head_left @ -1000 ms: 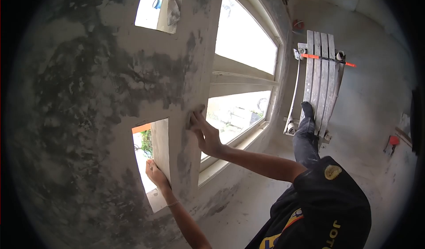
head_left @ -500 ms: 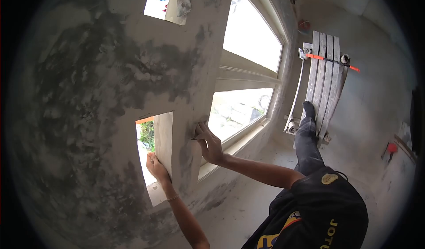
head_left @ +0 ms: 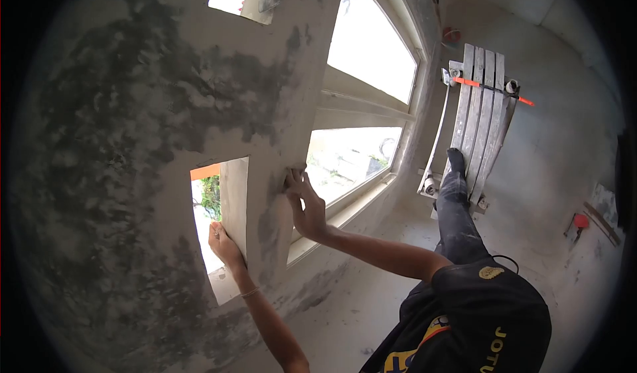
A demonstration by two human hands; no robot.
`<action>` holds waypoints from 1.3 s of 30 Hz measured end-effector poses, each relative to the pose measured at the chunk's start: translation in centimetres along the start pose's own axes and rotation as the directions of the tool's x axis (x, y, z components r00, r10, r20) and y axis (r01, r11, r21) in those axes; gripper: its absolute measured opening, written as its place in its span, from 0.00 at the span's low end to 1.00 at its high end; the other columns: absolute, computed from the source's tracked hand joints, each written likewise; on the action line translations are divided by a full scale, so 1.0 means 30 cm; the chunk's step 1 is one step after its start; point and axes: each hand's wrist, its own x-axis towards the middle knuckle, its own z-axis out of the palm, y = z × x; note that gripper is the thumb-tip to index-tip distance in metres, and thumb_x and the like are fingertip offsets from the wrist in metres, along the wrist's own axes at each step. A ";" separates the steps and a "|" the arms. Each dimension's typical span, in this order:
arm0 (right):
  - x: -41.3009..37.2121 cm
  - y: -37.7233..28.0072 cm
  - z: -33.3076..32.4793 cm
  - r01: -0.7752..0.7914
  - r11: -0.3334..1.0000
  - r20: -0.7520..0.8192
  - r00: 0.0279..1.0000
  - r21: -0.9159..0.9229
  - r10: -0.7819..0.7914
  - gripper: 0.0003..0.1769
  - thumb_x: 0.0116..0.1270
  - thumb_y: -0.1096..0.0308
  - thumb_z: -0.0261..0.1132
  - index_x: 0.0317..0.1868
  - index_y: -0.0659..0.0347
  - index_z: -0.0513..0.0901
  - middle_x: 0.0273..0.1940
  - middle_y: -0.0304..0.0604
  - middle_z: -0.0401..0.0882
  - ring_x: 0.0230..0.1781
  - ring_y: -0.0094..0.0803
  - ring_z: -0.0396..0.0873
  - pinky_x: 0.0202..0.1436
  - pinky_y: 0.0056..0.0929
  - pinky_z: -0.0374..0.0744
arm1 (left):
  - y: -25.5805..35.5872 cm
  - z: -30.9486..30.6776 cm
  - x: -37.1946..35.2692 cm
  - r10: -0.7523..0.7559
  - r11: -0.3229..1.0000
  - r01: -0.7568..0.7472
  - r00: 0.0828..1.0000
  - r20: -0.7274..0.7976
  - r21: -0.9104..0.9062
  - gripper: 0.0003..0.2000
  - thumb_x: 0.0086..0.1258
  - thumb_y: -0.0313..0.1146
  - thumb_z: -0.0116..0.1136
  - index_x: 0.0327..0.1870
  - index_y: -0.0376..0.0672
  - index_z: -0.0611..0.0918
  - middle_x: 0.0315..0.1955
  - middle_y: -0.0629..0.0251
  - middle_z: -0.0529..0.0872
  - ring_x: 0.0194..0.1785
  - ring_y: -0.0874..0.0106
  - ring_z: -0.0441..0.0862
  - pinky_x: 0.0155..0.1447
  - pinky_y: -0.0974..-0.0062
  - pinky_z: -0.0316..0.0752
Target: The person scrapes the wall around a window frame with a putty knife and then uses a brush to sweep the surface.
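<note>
My left hand point(head_left: 227, 248) reaches into the small rectangular opening point(head_left: 235, 200) in the wall, its fingers curled around the far edge of the side face. To the right, my right hand point(head_left: 308, 210) is against the wall strip between this opening and the large window. Pinched at its fingertips is a small greyish piece that looks like sandpaper point(head_left: 292, 176), pressed to the surface and partly hidden by the fingers. The wall point(head_left: 166, 101) around both hands is patchy, pale and dark grey.
A large window point(head_left: 355, 150) with a sill stands right of my hands. A second small opening point(head_left: 265, 1) is higher up. My foot rests on a slatted wooden bench point(head_left: 479, 107) with an orange strap point(head_left: 468, 81). A red-topped tool point(head_left: 581, 221) lies on the floor.
The view has shifted slightly, moving the scene left and up. My right hand has slid a little upward along the wall strip. My left hand stays at the opening's edge.
</note>
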 end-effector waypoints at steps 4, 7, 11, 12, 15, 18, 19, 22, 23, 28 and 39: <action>0.298 -0.024 -0.031 -0.244 0.967 -0.127 0.959 0.074 0.252 0.09 0.72 0.78 0.55 0.50 0.66 0.73 0.61 0.66 0.74 0.52 0.52 0.83 0.46 0.37 0.81 | 0.006 -0.002 0.007 0.002 1.000 -0.002 1.000 -0.001 -0.025 0.19 0.82 0.38 0.40 0.32 0.33 0.76 0.22 0.67 0.74 0.27 0.78 0.65 0.34 0.74 0.65; 0.268 -0.010 0.009 -0.157 0.985 -0.230 0.959 0.065 0.168 0.08 0.72 0.78 0.53 0.50 0.65 0.72 0.62 0.65 0.74 0.56 0.51 0.80 0.51 0.38 0.80 | 0.002 -0.009 0.006 0.002 1.000 -0.002 1.000 0.021 0.018 0.19 0.82 0.38 0.40 0.33 0.33 0.76 0.23 0.66 0.75 0.28 0.78 0.66 0.35 0.75 0.66; 0.068 0.020 -0.006 -0.003 0.997 -0.106 0.994 -0.072 -0.004 0.05 0.75 0.76 0.51 0.46 0.69 0.71 0.66 0.62 0.70 0.71 0.49 0.64 0.66 0.39 0.74 | 0.008 -0.003 0.008 0.027 1.000 -0.027 1.000 0.012 -0.003 0.19 0.83 0.38 0.39 0.31 0.36 0.75 0.22 0.70 0.73 0.27 0.81 0.67 0.34 0.77 0.66; 0.081 0.032 -0.014 0.062 0.990 -0.090 0.993 -0.129 -0.074 0.06 0.75 0.75 0.51 0.46 0.70 0.71 0.66 0.63 0.69 0.71 0.49 0.63 0.66 0.38 0.74 | 0.008 -0.005 0.008 0.030 0.999 -0.030 0.999 0.027 -0.018 0.19 0.83 0.38 0.39 0.31 0.36 0.75 0.22 0.70 0.73 0.27 0.81 0.67 0.34 0.77 0.65; 0.264 0.002 -0.017 -0.146 0.987 -0.293 0.948 -0.060 0.122 0.03 0.75 0.75 0.52 0.44 0.66 0.72 0.40 0.52 0.83 0.39 0.39 0.84 0.47 0.30 0.79 | 0.047 0.002 -0.015 -0.013 0.999 0.014 1.000 0.019 -0.049 0.19 0.83 0.38 0.39 0.31 0.36 0.75 0.23 0.70 0.74 0.28 0.81 0.67 0.35 0.77 0.66; 0.382 -0.074 -0.033 -0.317 0.947 -0.259 0.912 0.050 0.318 0.06 0.75 0.74 0.51 0.47 0.66 0.72 0.40 0.52 0.83 0.29 0.35 0.79 0.48 0.31 0.78 | 0.034 -0.012 -0.004 -0.010 1.000 0.010 0.999 0.043 0.007 0.19 0.83 0.38 0.39 0.32 0.36 0.75 0.23 0.70 0.74 0.29 0.81 0.67 0.36 0.78 0.67; 0.334 -0.047 -0.029 -0.204 0.977 -0.265 0.947 -0.066 0.180 0.05 0.75 0.74 0.51 0.46 0.66 0.72 0.48 0.54 0.82 0.32 0.36 0.81 0.55 0.34 0.76 | 0.027 -0.009 -0.003 -0.008 1.000 0.008 0.999 0.047 0.003 0.19 0.83 0.38 0.39 0.32 0.36 0.75 0.23 0.70 0.74 0.29 0.81 0.67 0.36 0.78 0.67; 0.108 0.016 -0.048 -0.001 0.994 -0.041 0.999 -0.107 -0.003 0.04 0.75 0.74 0.53 0.43 0.67 0.71 0.62 0.60 0.75 0.45 0.43 0.85 0.75 0.52 0.60 | 0.013 0.001 0.002 -0.008 0.998 0.009 1.000 0.008 -0.061 0.19 0.83 0.38 0.39 0.30 0.35 0.73 0.21 0.68 0.72 0.26 0.78 0.64 0.33 0.75 0.64; 0.106 0.014 -0.052 0.045 0.989 -0.055 0.997 -0.141 -0.054 0.03 0.74 0.76 0.53 0.43 0.66 0.72 0.55 0.59 0.79 0.41 0.42 0.84 0.75 0.53 0.59 | 0.021 -0.006 -0.004 0.001 0.999 0.000 1.000 0.017 -0.035 0.19 0.83 0.38 0.39 0.30 0.35 0.73 0.21 0.68 0.72 0.26 0.78 0.64 0.33 0.75 0.63; 0.337 -0.023 -0.058 -0.050 0.997 -0.279 0.960 -0.062 0.030 0.04 0.71 0.78 0.54 0.44 0.62 0.72 0.29 0.47 0.77 0.28 0.40 0.82 0.76 0.51 0.60 | 0.033 -0.001 -0.006 -0.006 1.000 0.006 1.000 0.023 -0.030 0.19 0.83 0.38 0.39 0.30 0.35 0.73 0.21 0.69 0.71 0.26 0.78 0.63 0.33 0.75 0.63; 0.229 0.027 -0.050 -0.112 0.985 -0.193 0.977 -0.132 0.085 0.03 0.71 0.76 0.56 0.43 0.64 0.75 0.32 0.48 0.82 0.40 0.41 0.84 0.71 0.46 0.67 | 0.036 -0.003 -0.006 0.011 0.999 -0.010 1.000 0.020 -0.045 0.19 0.83 0.37 0.39 0.31 0.34 0.74 0.22 0.67 0.73 0.27 0.78 0.66 0.34 0.76 0.65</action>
